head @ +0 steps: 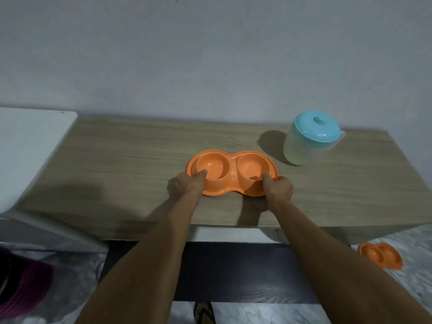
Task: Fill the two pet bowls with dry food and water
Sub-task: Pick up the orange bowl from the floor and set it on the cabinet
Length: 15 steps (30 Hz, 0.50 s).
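A: Nearest field, entry one?
B: A sandalled foot (203, 311) is noted at the bottom edge on a marbled floor. A second orange double dish (380, 255) is recorded on the floor to the right, under the table's end. Purple fabric (23, 284) is seen at the lower left, blurred.

A: Hands?
B: Both forearms are extended over the near edge of the wooden table (117, 160). The near rim of the orange double pet dish (233, 170) is grasped by the left hand (189, 183), thumb laid inside the left well. The right end is grasped by the right hand (279, 188), thumb inside the right well, fingers curled outside the rim.

A: Dish position?
B: It is set flat on the table, near the middle, close to the front edge.

A: Further back?
B: A translucent pitcher (311, 139) with a teal lid is logged upright, behind and to the right of the dish, apart from it. A white cabinet (30, 148) is noted beside the table's left end, with a grey wall (210, 54) behind.
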Available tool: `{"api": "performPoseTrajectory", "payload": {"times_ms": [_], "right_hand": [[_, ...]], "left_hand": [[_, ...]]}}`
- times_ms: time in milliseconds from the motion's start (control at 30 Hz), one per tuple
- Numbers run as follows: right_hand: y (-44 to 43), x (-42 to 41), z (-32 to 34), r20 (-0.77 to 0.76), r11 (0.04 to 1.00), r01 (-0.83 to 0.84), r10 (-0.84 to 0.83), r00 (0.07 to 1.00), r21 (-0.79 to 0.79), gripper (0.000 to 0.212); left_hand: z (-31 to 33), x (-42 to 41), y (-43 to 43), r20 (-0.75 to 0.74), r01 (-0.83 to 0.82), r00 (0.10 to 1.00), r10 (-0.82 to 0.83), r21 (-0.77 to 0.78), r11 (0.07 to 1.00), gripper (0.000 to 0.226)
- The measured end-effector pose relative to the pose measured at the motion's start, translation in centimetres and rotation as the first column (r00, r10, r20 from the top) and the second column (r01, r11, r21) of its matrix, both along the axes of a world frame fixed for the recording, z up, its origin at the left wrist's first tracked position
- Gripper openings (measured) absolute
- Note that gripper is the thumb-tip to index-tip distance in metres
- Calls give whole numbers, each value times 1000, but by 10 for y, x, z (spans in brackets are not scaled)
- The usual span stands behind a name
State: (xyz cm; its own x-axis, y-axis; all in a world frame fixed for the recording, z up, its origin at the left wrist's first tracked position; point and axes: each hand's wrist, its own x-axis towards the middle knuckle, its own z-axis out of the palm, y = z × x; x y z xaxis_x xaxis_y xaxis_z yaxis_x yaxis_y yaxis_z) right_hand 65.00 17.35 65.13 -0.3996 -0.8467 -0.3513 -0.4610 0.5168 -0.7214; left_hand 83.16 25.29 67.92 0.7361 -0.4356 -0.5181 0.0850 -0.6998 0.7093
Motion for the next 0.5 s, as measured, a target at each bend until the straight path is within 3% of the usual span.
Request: {"api": "performPoseTrajectory", "payload": {"times_ms": [133,367,500], "right_hand": [[4,-3,-1,-25,999,-44,43,999,-11,54],[50,-25,20,40,987,-133,137,990,-92,50],[99,-48,29,86,982,-139,150,985,-125,46]], "left_hand": [[2,-3,10,30,28,999,-28,-5,1000,60],[11,-23,50,-50,4,999,-16,-226,974,55],[18,-42,99,59,-26,997,42,-244,969,58]]}}
